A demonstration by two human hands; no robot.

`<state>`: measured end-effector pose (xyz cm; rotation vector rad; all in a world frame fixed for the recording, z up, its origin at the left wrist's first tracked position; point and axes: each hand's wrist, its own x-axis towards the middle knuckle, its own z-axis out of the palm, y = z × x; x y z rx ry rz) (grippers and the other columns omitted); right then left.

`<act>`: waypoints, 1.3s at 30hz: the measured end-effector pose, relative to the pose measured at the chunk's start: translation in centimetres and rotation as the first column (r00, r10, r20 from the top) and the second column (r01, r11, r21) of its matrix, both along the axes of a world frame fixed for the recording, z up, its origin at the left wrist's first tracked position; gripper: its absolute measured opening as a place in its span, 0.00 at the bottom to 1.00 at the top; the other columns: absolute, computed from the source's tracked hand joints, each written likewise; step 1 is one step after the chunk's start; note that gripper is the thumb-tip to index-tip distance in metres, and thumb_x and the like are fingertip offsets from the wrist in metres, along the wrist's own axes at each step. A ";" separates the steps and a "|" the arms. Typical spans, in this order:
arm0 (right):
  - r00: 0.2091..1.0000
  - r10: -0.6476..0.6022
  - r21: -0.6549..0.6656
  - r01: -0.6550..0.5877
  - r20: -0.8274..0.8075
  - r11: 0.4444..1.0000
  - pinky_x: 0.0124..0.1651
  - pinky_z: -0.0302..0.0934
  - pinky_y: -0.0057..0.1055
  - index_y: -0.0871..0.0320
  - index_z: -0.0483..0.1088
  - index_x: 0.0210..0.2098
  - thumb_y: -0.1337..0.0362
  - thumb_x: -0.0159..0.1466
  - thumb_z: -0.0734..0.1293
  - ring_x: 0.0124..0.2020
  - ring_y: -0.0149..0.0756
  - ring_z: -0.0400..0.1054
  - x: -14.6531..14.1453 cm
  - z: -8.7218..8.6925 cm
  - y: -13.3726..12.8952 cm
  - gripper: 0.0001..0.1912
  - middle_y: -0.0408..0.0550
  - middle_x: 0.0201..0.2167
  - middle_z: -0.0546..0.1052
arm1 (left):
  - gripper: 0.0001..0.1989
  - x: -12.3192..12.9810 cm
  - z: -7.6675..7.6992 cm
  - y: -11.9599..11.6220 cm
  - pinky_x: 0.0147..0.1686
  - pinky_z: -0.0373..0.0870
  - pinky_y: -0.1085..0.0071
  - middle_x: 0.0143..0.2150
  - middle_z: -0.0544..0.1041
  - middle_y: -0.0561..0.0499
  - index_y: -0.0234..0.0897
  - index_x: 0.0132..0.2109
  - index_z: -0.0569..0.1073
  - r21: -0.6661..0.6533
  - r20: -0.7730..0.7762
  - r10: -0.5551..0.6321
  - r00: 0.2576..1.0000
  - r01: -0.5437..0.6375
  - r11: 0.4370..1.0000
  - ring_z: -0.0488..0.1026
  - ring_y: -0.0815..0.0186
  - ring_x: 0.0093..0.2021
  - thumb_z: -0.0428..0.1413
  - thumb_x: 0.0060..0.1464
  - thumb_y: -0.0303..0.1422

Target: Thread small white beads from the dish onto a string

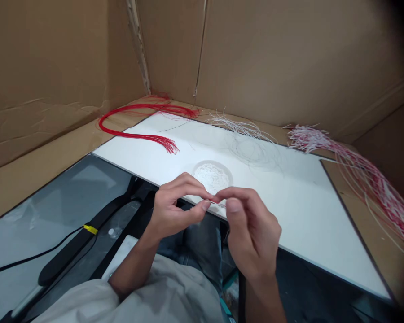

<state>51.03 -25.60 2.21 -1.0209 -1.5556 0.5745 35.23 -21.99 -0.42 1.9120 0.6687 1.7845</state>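
My left hand [178,204] and my right hand [252,229] meet above the front edge of the white board [309,206]. A thin reddish strand [214,202] runs between the fingertips, pinched by my left thumb and forefinger. The right thumb and forefinger close around a tiny whitish piece [222,205] at the strand's other end; its shape is too small to tell. Just beyond the hands lies a round shallow dish [230,174] holding small white pieces [210,176].
Red wires [134,134] curve across the back left. Loose white wires [245,129] lie at the back, and a red and white bundle [366,172] stretches down the right. Cardboard walls [256,58] enclose the board. A black arm with a yellow tie [90,229] is at lower left.
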 end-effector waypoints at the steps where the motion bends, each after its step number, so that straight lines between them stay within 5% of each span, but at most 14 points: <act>1: 0.999 -0.024 -0.011 0.023 -0.035 1.000 0.27 0.62 0.22 0.53 0.74 0.44 0.61 0.75 0.62 0.25 0.25 0.67 0.0 -0.1 0.0 0.08 0.40 0.30 0.79 | 0.08 0.0 0.0 0.0 0.38 0.75 0.70 0.35 0.82 0.49 0.37 0.41 0.82 -0.012 0.003 -0.005 1.000 0.005 1.000 0.78 0.67 0.36 0.66 0.54 0.22; 7: 0.976 -0.216 0.057 0.218 -0.041 0.974 0.20 0.57 0.22 0.54 0.70 0.46 0.64 0.73 0.65 0.18 0.26 0.65 -0.4 -0.8 0.3 0.04 0.35 0.22 0.70 | 0.09 -0.1 0.1 -0.3 0.39 0.75 0.69 0.36 0.82 0.49 0.36 0.41 0.82 0.003 -0.036 0.013 0.999 -0.013 1.000 0.78 0.67 0.36 0.67 0.53 0.22; 16: 0.974 -0.224 0.275 0.220 -0.017 0.936 0.24 0.61 0.23 0.53 0.69 0.52 0.71 0.68 0.69 0.25 0.25 0.72 0.4 -2.1 0.5 0.14 0.43 0.38 0.78 | 0.07 -0.8 0.1 -0.1 0.36 0.73 0.70 0.34 0.83 0.47 0.37 0.39 0.83 -0.153 -0.004 -0.219 0.976 0.216 0.964 0.77 0.67 0.34 0.68 0.53 0.23; 19: 0.972 -0.234 0.330 0.218 0.007 0.918 0.24 0.60 0.24 0.54 0.71 0.50 0.72 0.67 0.70 0.22 0.25 0.68 0.8 -2.5 0.6 0.14 0.41 0.33 0.78 | 0.02 -1.0 0.4 -0.1 0.32 0.69 0.71 0.32 0.82 0.46 0.36 0.36 0.83 -0.343 0.051 -0.330 0.943 0.327 0.880 0.74 0.67 0.32 0.68 0.55 0.30; 23: 0.981 -0.169 0.385 0.118 0.100 0.915 0.20 0.58 0.24 0.56 0.71 0.46 0.72 0.67 0.69 0.17 0.25 0.61 1.1 -2.2 0.6 0.09 0.38 0.25 0.76 | 0.09 -1.2 0.9 -0.1 0.29 0.65 0.73 0.31 0.80 0.47 0.35 0.35 0.84 -0.579 0.163 -0.418 0.894 0.430 0.693 0.70 0.70 0.30 0.70 0.53 0.37; 30: 0.915 -0.300 0.529 0.120 0.269 0.840 0.21 0.56 0.26 0.55 0.72 0.46 0.73 0.68 0.68 0.18 0.27 0.63 1.2 -1.2 0.5 0.09 0.39 0.24 0.76 | 0.14 -1.7 1.1 0.0 0.28 0.63 0.75 0.28 0.78 0.49 0.32 0.34 0.84 -0.767 0.247 -0.468 0.848 0.467 0.440 0.66 0.73 0.26 0.73 0.47 0.39; 33: 0.900 -0.254 0.567 0.008 0.355 0.823 0.24 0.58 0.26 0.55 0.72 0.45 0.74 0.68 0.66 0.18 0.28 0.60 1.7 -0.9 0.8 0.09 0.36 0.20 0.70 | 0.12 -1.9 1.1 0.1 0.29 0.64 0.76 0.29 0.79 0.50 0.32 0.34 0.84 -0.792 0.233 -0.492 0.839 0.457 0.404 0.67 0.74 0.26 0.72 0.47 0.37; 39: 0.887 -0.225 0.550 -0.037 0.402 0.835 0.25 0.57 0.26 0.54 0.71 0.40 0.75 0.69 0.64 0.18 0.26 0.58 1.9 -0.3 1.3 0.09 0.34 0.20 0.71 | 0.08 -1.8 1.4 0.1 0.29 0.63 0.76 0.28 0.79 0.51 0.32 0.33 0.84 -0.794 0.169 -0.497 0.851 0.416 0.443 0.65 0.76 0.25 0.71 0.48 0.33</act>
